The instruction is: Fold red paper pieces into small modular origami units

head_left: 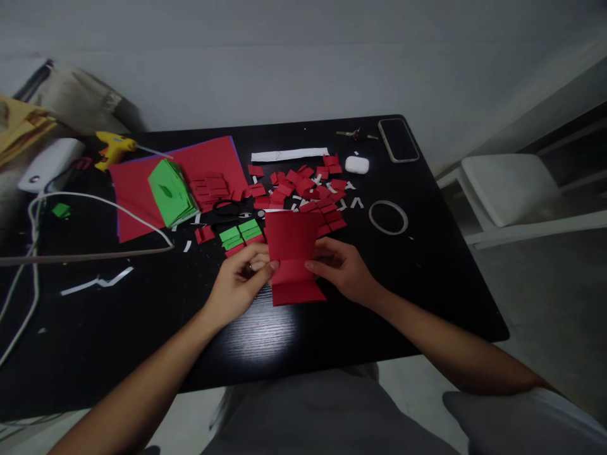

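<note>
Between both hands, above the near half of the table, is a red sheet of paper [293, 237] with creases across it and its lower part bent toward me. My left hand [246, 272] grips its left edge, thumb in front and fingers behind. On the opposite edge, my right hand [339, 265] pinches the paper the same way. Just beyond lie small folded red paper pieces [289, 186] in a loose pile. Folded green paper pieces [240, 234] rest near my left hand, partly over red ones. Dark-handled scissors [230, 212] lie behind them, partly covered.
Large red sheets [135, 193] with a green paper stack [171, 193] lie at left, near a yellow glue gun [114, 148]. White cables [95, 199] cross the left side. A phone [398, 140], white case [357, 165], wristwatch [359, 134] and tape ring [388, 217] are at right.
</note>
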Demonstrator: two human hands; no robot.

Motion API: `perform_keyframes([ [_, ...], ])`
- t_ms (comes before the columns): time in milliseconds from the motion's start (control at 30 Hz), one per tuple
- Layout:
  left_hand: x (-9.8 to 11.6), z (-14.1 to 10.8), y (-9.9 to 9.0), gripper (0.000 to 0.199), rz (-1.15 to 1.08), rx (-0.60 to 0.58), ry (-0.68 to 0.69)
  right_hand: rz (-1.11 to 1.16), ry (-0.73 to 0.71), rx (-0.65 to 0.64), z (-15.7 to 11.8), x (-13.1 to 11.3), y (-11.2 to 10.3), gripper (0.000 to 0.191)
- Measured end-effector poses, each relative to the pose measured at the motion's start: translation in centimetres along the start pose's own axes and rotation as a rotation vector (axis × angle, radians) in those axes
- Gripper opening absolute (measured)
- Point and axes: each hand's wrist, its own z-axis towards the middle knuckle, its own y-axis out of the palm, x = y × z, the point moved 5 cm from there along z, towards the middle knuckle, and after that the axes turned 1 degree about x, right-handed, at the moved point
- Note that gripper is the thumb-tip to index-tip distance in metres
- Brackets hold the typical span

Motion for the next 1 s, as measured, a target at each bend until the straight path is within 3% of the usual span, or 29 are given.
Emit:
perform_keyframes([
  [167,0.2,-0.1,-0.2,0.018,0.078,0.035,0.027,0.022,0.022,-0.023,0.0,-0.1,-0.1,0.027],
  [333,1.2,-0.4,-0.7,0.009,0.171,0.035,0.193,0.344,0.273,-0.191,0.0,0.6,0.7,0.026],
  [433,1.7,-0.7,-0.7,0.019,0.255,-0.026,0.318,0.425,0.367,-0.191,0.0,1.0,0.8,0.022],
  [600,2.2,-0.9,-0.3,0.029,0.291,-0.104,0.403,0.37,0.289,-0.134,0.1,1.1,0.7,0.027],
  [800,2.6,-1.3,0.0,0.027,0.293,-0.153,0.439,0.221,0.163,-0.115,-0.1,0.2,0.7,0.03],
  [1000,1.1,-0.8,-0.4,0.016,0.18,0.024,0.199,0.136,0.114,-0.133,-0.3,0.2,0.8,0.03],
])
